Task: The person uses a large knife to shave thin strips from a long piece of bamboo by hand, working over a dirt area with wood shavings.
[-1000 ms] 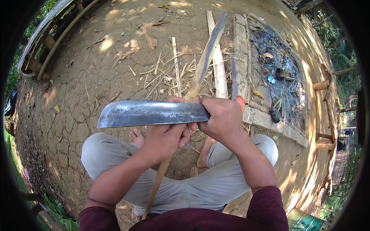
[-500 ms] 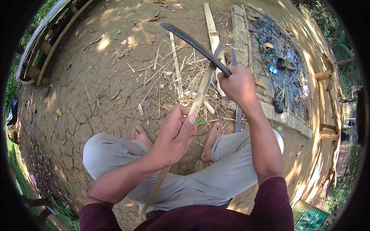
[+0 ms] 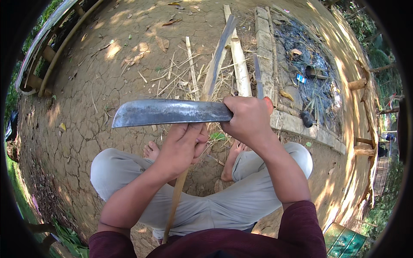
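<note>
My right hand [image 3: 249, 118] is closed round the handle of a machete [image 3: 172, 112], whose broad grey blade lies flat across the view, pointing left. An orange end of the handle shows beside the fist. Just under the blade, my left hand [image 3: 183, 146] grips a long bamboo strip [image 3: 176, 200]. The strip runs from near my lap up past the blade, and its far part is dark on one side. The blade crosses over the strip just beyond my left fingers and hides part of it; whether they touch I cannot tell.
Split bamboo pieces [image 3: 238, 64] and pale shavings lie on the cracked earth ahead. A dark flat strip [image 3: 258, 75] rests beside the brick edging [image 3: 264, 43] of an ash pit [image 3: 307, 56]. My bare feet and bent knees frame the work. A green metal container [image 3: 344, 241] stands lower right.
The machete has swung down and turned, from edge-on and pointing away to flat across the strip. My left hand has shifted slightly left and the strip now stands more upright.
</note>
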Available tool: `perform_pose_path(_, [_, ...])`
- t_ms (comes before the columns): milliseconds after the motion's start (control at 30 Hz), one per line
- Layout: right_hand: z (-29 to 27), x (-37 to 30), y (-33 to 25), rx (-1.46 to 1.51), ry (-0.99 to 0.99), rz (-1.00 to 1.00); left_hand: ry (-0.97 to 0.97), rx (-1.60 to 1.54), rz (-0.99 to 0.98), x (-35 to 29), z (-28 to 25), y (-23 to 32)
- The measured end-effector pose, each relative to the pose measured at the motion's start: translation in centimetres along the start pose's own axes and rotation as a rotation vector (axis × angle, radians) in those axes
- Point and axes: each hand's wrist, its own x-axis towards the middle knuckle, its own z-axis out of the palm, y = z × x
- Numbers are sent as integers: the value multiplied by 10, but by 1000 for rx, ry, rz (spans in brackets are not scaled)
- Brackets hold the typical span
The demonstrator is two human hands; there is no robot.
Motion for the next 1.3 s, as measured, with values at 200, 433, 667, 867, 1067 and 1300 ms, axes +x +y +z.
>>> perform_pose_path(200, [3, 15, 46, -102, -6, 131, 35, 89, 20, -8, 19, -5])
perform_pose_path(433, [-2, 21, 30, -128, -72, 188, 32, 46, -46, -1, 6, -8])
perform_pose_path(667, [-12, 29, 86, -206, -13, 540, -34, 281, 28, -29, 17, -19])
perform_pose_path(867, [-7, 17, 85, 71, 137, 668, -75, 58, -45, -22, 6, 5])
perform_pose_path(1067, [-31, 18, 50, 130, 81, 653, -26, -39, 25, -15, 1, 22])
perform_pose_path(1300, [-69, 15, 56, 112, -34, 379, 97, -60, 122, 4, 7, 26])
